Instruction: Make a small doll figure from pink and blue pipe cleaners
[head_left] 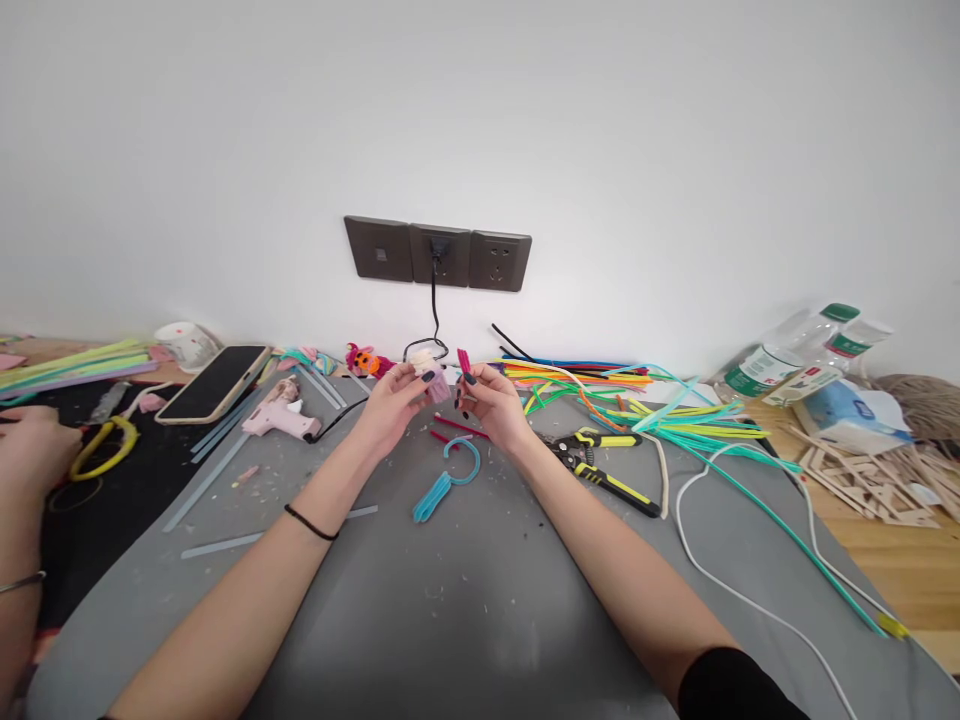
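Note:
My left hand (394,403) is closed on a small bundle of pale lilac and cream pipe cleaners (433,380). Close beside it, my right hand (491,405) pinches a short folded magenta pipe cleaner (463,362) that sticks up past the fingertips. Both hands are raised above the grey mat (465,620). Below them lies a blue pipe cleaner (433,497), folded at one end and curled into a hook at the other. Dark red pipe cleaner pieces (450,437) rest on the mat, partly hidden behind my right hand.
Yellow-black wire strippers (607,470) and coloured pipe cleaners (667,430) lie right, with bottles (772,365) beyond. A pink glue gun (279,412), glue sticks (206,485) and a phone (215,383) are left. Another person's hand (34,445) is at far left near yellow-handled scissors (105,450).

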